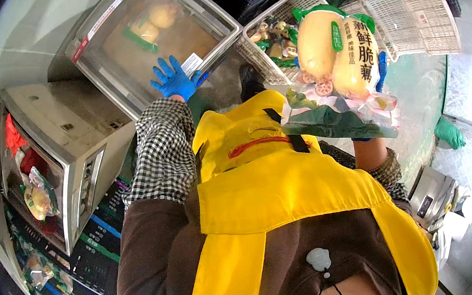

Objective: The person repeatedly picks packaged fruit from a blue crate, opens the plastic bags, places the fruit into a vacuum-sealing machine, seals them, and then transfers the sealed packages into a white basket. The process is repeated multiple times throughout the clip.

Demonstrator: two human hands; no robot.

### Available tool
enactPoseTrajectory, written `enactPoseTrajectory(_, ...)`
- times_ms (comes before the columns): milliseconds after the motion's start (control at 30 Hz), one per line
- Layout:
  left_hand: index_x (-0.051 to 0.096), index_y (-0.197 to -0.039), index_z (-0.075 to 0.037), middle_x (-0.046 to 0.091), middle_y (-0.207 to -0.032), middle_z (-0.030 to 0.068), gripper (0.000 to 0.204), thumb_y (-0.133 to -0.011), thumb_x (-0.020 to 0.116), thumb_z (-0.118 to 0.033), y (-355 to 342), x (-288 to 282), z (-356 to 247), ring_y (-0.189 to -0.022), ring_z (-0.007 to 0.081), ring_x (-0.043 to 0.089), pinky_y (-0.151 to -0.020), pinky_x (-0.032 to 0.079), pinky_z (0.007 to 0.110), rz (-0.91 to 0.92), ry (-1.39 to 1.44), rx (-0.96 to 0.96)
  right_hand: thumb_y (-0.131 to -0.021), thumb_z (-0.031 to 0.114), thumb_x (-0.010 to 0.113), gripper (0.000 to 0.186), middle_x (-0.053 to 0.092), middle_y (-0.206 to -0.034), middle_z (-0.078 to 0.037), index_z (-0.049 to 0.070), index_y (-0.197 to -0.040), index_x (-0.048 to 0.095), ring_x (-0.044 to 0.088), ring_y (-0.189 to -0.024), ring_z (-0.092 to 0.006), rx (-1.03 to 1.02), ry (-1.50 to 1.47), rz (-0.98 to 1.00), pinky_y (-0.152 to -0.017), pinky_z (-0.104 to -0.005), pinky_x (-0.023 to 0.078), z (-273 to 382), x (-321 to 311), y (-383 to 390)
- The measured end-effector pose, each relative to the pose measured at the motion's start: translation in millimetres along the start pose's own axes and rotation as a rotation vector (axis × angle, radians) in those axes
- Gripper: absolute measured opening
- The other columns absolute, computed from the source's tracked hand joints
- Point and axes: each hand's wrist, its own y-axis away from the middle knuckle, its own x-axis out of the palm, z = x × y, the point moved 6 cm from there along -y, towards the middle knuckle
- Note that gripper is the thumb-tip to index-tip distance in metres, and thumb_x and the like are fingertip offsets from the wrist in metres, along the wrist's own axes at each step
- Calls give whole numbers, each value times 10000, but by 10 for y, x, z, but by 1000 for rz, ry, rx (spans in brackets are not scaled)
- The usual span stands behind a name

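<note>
A blue-gloved left hand (171, 82) spreads its fingers on a clear lid (202, 24) beside a white label (192, 64); the right hand's fingers (383, 69) curl round a lotus-root bag (338, 65), boldly printed with black characters (364, 49), near a white basket (304, 0).

left hand (173, 80) blue-gloved | sleeve (163, 143) — black-white gingham | apron (291, 193) yellow | bagged roots (317, 47) — pale yellow

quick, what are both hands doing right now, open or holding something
Left hand: open, fingers spread on the clear lid.
Right hand: holding the bag of pale roots, mostly hidden behind it.
</note>
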Motion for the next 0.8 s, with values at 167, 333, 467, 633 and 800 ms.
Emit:
enactPoseTrajectory(167,66,-1414,-116,-36,-1457,187,989,-714,425,-715,11,-79,21,-1328,410,-44,-1001,-10,626,2,55,3,-805,423,567,605,507,-1200,-134,50,-1254,409,509,-1081,-243,-37,67,21,-949,-399,410,-137,110,49)
enactPoseTrajectory(333,89,-1405,-76,47,-1428,265,1135,-598,592,-695,142,-232,-2,-1304,467,52,-1012,70,608,-53,244,82,-816,416,549,580,513,-1191,-135,52,-1247,415,512,-1076,-247,-29,153,69,-946,-401,412,-181,229,-107)
enactPoseTrajectory(467,169,-1386,-91,160,-1403,256,1018,-616,766,-387,1116,-1257,-764,-1279,441,192,-1025,199,511,-423,513,626,-825,410,534,562,517,-1184,-136,52,-1242,420,514,-1071,-249,-18,203,97,-943,-402,414,-259,333,-354)
enactPoseTrajectory(633,367,-1263,-7,283,-1326,264,866,-580,810,-301,1975,-1925,-1239,-1220,417,314,-966,327,449,-864,660,784,-835,403,515,539,523,-1175,-136,54,-1236,426,517,-1066,-253,-27,305,176,-940,-403,416,-315,582,-700)
enactPoseTrajectory(800,510,-1118,-24,425,-1229,199,690,-555,810,-287,2245,-2401,-1226,-1117,371,435,-896,389,446,-741,547,740,-846,396,496,517,529,-1166,-137,55,-1229,431,521,-1061,-256,-116,490,289,-936,-405,418,-291,860,-1012)
